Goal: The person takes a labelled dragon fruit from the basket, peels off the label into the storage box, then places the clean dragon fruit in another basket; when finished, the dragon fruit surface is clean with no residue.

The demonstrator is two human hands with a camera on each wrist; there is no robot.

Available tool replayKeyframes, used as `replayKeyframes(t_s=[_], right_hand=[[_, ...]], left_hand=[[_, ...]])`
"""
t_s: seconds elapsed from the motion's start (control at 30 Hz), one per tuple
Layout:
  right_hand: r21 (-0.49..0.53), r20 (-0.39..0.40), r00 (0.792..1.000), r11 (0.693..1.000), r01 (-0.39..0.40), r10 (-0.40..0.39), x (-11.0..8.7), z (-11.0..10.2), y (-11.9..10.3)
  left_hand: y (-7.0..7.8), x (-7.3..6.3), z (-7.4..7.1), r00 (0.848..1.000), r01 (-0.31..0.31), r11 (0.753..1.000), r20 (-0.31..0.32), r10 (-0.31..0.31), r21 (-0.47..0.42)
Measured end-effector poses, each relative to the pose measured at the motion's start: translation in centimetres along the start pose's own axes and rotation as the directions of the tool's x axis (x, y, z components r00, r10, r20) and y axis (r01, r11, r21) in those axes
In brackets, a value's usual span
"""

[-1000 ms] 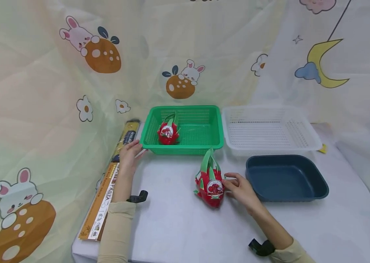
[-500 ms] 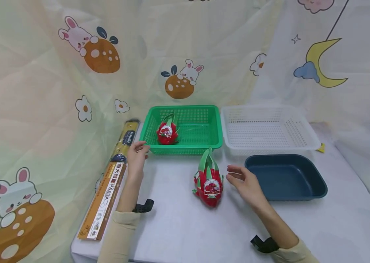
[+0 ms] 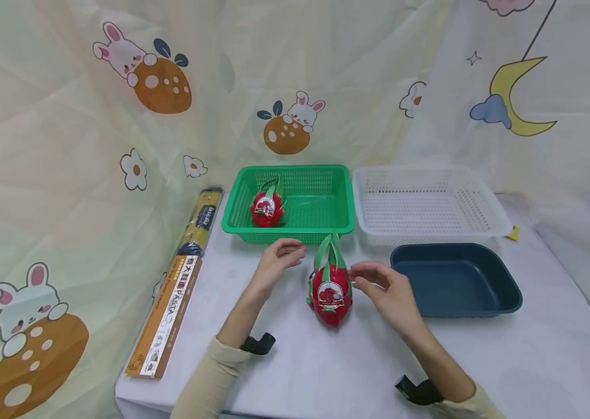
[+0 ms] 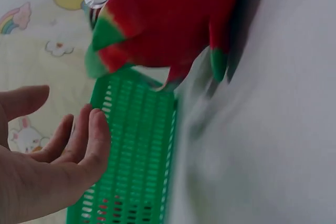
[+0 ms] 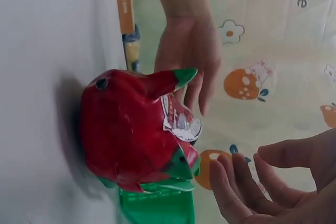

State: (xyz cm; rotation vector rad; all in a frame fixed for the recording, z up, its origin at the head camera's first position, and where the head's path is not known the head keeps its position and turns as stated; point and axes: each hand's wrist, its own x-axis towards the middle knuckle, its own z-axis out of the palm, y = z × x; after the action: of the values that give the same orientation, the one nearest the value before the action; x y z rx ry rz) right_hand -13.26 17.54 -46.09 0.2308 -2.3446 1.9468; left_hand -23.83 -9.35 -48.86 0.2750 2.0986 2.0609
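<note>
A red dragon fruit (image 3: pixel 330 294) with green leaf tips and a round label lies on the white-covered table between the two hands. My left hand (image 3: pixel 278 265) is in the air to its left, fingers loosely bent around nothing. On the other side, my right hand (image 3: pixel 390 294) has its fingertips close by the fruit's right flank. In the right wrist view a gap shows between the right hand (image 5: pixel 278 182) and the dragon fruit (image 5: pixel 131 132). A second dragon fruit (image 3: pixel 267 208) sits in the left part of the green basket (image 3: pixel 321 237).
A white basket (image 3: pixel 439 235) stands right of the green one, with a dark blue tub (image 3: pixel 454 311) in front of it. Along the table's left edge lie a brown pasta box (image 3: pixel 166 326) and a yellow pasta packet (image 3: pixel 202 221). A printed cloth hangs behind.
My left hand has left the green basket's front left corner and moved right, toward the nearer dragon fruit. The right hand drew back slightly from that fruit, then came near it again.
</note>
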Motion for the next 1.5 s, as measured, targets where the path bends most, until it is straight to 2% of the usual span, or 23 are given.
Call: replayKeyframes(t_s=[0.1,0.23,0.4,0.57,0.7,0.93,1.03,1.17,1.23,1.5], right_hand=[[-0.015,0.037,0.999,1.000,0.016,-0.015,0.0,0.5,-0.2],[-0.038,0.066,0.998,0.999,0.013,-0.010,0.0,0.8,-0.3],[-0.101,0.118,0.993,0.995,-0.013,0.025,-0.1,1.3,-0.2],[-0.194,0.126,0.992,0.981,0.022,0.003,-0.2,1.6,0.0],[-0.266,0.122,0.993,0.963,0.037,-0.005,-0.1,1.3,0.0],[-0.335,0.119,0.990,0.942,-0.030,0.074,0.4,0.8,0.8],[-0.301,0.098,0.992,0.952,-0.047,0.079,0.5,0.8,1.0],[-0.170,0.064,0.996,0.984,-0.049,0.061,0.7,0.9,1.1],[-0.135,0.052,0.997,0.989,-0.055,0.062,0.8,1.0,1.2],[-0.172,0.057,0.992,0.980,-0.099,0.110,1.1,0.7,1.6]], left_hand=[[-0.5,0.5,0.8,0.999,-0.002,0.999,0.045,0.004,-0.046],[-0.8,0.8,1.4,0.998,0.012,0.996,0.070,-0.006,-0.090],[-1.3,0.9,1.9,0.995,0.031,0.996,0.093,-0.023,-0.088],[-1.7,1.1,2.2,0.993,0.051,0.994,0.109,-0.040,-0.095],[-1.9,1.2,2.3,0.993,0.065,0.990,0.107,-0.052,-0.123],[-2.2,1.3,2.6,0.996,0.068,0.985,0.072,-0.057,-0.158],[-2.4,1.2,2.9,0.996,0.076,0.982,0.060,-0.067,-0.173],[-2.5,1.1,3.3,0.995,0.099,0.974,0.039,-0.093,-0.204],[-2.5,1.0,3.4,0.994,0.107,0.971,0.031,-0.103,-0.214],[-2.5,0.9,3.9,0.994,0.104,0.965,0.008,-0.105,-0.242]])
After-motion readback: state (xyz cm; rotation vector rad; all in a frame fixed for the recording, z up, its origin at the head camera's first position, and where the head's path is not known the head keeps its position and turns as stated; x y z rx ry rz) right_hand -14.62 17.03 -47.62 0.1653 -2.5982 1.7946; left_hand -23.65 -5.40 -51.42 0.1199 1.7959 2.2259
